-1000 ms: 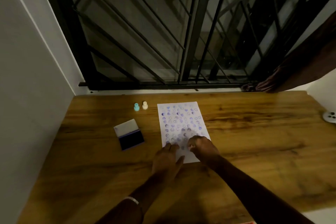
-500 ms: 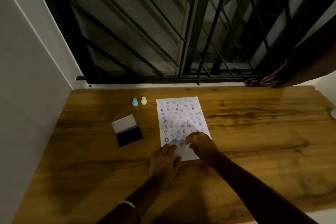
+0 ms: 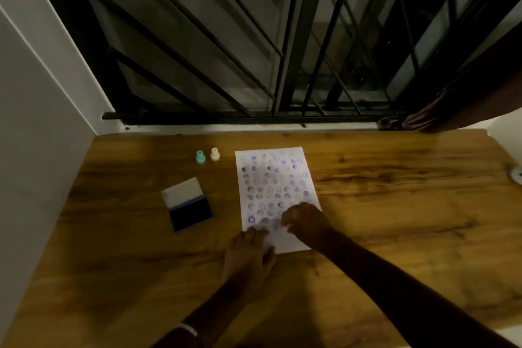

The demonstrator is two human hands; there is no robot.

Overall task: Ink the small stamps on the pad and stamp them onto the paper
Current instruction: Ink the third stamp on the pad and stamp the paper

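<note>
A white sheet of paper point(image 3: 275, 178) lies on the wooden table, covered with several rows of purple stamp marks. My right hand point(image 3: 305, 222) is closed over the sheet's lower part, gripping a small stamp pressed down on the paper; the stamp itself is almost hidden by the fingers. My left hand point(image 3: 250, 254) lies flat with its fingers on the sheet's bottom left corner. An open ink pad point(image 3: 190, 213) with a dark pad and a raised white lid sits left of the paper. A teal stamp point(image 3: 200, 156) and a cream stamp point(image 3: 215, 154) stand upright beyond it.
The wooden table point(image 3: 395, 206) meets a white wall on the left and a black metal window grille point(image 3: 254, 51) at the back. A dark curtain point(image 3: 466, 99) hangs at the back right. A small white round object point(image 3: 517, 175) sits at the right edge.
My right hand has shifted slightly left and up along the bottom rows of the paper. The left hand stays on the sheet's corner. The camera has tilted a little.
</note>
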